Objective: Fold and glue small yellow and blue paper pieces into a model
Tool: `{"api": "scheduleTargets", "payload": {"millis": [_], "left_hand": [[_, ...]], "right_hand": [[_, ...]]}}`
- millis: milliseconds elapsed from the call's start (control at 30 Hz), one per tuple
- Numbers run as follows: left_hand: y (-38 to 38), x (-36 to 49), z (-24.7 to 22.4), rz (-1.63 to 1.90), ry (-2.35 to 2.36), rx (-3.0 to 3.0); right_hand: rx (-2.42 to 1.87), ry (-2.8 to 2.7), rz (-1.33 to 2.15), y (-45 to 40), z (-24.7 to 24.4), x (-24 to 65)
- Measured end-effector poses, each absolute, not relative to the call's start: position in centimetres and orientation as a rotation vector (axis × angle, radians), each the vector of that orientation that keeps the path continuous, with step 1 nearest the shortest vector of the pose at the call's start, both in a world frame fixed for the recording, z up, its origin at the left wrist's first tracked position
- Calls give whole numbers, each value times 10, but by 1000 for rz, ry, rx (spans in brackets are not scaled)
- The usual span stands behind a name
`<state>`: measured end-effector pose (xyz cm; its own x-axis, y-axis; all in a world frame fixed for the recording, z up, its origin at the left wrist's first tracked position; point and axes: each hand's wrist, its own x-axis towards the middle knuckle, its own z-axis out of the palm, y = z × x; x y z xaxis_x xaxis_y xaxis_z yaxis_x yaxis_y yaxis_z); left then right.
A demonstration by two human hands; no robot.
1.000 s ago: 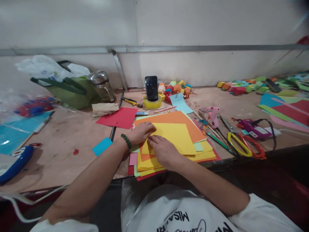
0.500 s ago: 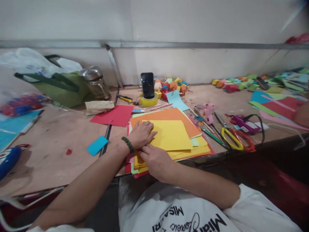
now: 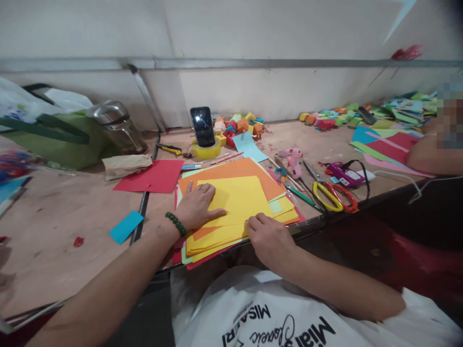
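A yellow sheet (image 3: 240, 200) lies on top of a stack of coloured papers at the table's front edge. An orange sheet (image 3: 231, 169) shows behind it. My left hand (image 3: 198, 207), with a green bead bracelet (image 3: 175, 224) at the wrist, rests flat on the yellow sheet's left part, thumb spread. At the sheet's front right edge is my right hand (image 3: 269, 241), its fingers curled and pressed together on the paper's edge; the fingertips are partly hidden.
A phone (image 3: 202, 126) stands in a yellow tape roll (image 3: 206, 150) behind the stack. To the right lie a pink glue gun (image 3: 292, 160), scissors (image 3: 327, 196) and a purple device (image 3: 345, 176). A red sheet (image 3: 155, 177) and blue card (image 3: 126, 227) lie left. Another person's arm (image 3: 434, 154) is far right.
My right hand has moved right along the front edge of the yellow sheet, away from my left hand. My left thumb is spread wider. The whole view has shifted toward the right.
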<state>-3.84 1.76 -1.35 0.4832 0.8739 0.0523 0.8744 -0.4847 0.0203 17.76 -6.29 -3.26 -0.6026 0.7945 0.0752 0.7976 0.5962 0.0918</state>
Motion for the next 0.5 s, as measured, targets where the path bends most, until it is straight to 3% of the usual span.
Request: {"api": "scheduleTargets", "payload": {"millis": [333,500], "left_hand": [[12,-38,-11,-37,-1575,-2670],[-8,-24,-10,-167,-1371,-2643]], "right_hand": [[-1650,-2547,-221,-68,-25,238],[-1374,-2441,-174,-64,-3,221]]}}
